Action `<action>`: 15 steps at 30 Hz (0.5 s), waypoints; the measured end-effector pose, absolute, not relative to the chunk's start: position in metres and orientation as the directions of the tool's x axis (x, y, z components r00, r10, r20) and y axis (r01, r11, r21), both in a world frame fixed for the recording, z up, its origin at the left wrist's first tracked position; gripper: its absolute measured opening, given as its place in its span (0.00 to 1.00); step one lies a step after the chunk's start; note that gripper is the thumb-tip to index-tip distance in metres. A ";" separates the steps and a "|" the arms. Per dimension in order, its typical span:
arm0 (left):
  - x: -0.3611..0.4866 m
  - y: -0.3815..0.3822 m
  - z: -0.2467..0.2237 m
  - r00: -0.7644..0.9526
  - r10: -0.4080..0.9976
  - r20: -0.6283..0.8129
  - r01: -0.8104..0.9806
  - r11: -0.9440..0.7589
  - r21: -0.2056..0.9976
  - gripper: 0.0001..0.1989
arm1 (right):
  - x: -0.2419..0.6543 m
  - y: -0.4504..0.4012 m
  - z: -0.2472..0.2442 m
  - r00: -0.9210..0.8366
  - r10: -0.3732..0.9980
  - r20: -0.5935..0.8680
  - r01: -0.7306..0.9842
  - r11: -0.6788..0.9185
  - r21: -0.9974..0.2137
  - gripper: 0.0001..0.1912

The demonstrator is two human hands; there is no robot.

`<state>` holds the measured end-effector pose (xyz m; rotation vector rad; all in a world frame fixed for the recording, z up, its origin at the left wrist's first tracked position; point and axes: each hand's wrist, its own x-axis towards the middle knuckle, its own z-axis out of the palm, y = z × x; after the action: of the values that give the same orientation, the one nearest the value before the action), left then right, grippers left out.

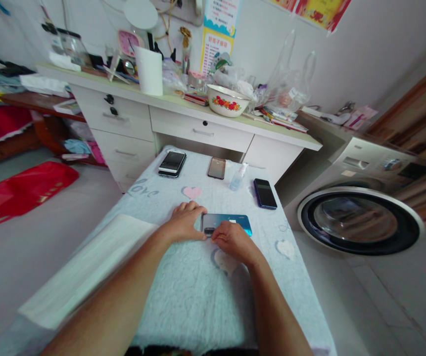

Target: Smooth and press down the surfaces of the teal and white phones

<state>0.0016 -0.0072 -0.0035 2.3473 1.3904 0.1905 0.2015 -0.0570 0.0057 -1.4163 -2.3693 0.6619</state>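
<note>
Blue and glossy, a phone (239, 222) lies back up, crosswise on the cloth-covered bench (198, 301), between the two hands. The left hand (187, 221) is spread in a wide C, thumb and forefinger against the phone's left end. The right hand (231, 240) is bunched, fingertips together at the phone's near edge beside the dark camera strip (209, 231); whether they pinch anything is hidden. Beyond them sit a clear spray bottle (238, 178) and a brown phone case (216, 168).
</note>
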 end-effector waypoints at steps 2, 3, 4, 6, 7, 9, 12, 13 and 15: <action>0.002 -0.007 -0.004 0.492 0.867 -0.082 0.811 -0.421 0.406 0.35 | 0.200 -0.057 0.006 -0.468 0.883 0.044 0.737 0.417 -0.532 0.07; 0.002 -0.007 -0.005 0.490 0.868 -0.078 0.811 -0.421 0.405 0.35 | 0.199 -0.057 0.006 -0.467 0.883 0.052 0.736 0.420 -0.532 0.06; 0.002 -0.007 -0.006 0.489 0.869 -0.074 0.811 -0.422 0.405 0.35 | 0.198 -0.058 0.005 -0.461 0.886 0.056 0.738 0.417 -0.531 0.06; 0.001 -0.006 -0.007 0.491 0.868 -0.070 0.809 -0.426 0.404 0.36 | 0.198 -0.058 0.005 -0.448 0.892 0.058 0.744 0.409 -0.529 0.05; 0.001 -0.006 -0.007 0.492 0.868 -0.068 0.809 -0.427 0.404 0.36 | 0.197 -0.058 0.005 -0.443 0.895 0.058 0.748 0.404 -0.527 0.05; 0.001 -0.006 -0.007 0.494 0.867 -0.066 0.808 -0.430 0.403 0.36 | 0.197 -0.058 0.006 -0.432 0.901 0.051 0.759 0.393 -0.520 0.04; 0.001 -0.007 -0.007 0.496 0.866 -0.062 0.806 -0.433 0.402 0.36 | 0.196 -0.058 0.008 -0.413 0.909 0.047 0.779 0.380 -0.499 0.04; 0.001 -0.007 -0.007 0.496 0.866 -0.060 0.806 -0.434 0.402 0.36 | 0.196 -0.058 0.008 -0.410 0.911 0.052 0.783 0.380 -0.492 0.04; 0.001 -0.007 -0.007 0.495 0.867 -0.057 0.806 -0.434 0.402 0.36 | 0.196 -0.058 0.009 -0.408 0.910 0.068 0.787 0.388 -0.480 0.05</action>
<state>0.0013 -0.0068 -0.0071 2.3668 1.3930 0.2224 0.1963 -0.0576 0.0086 -1.4813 -2.3311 0.5435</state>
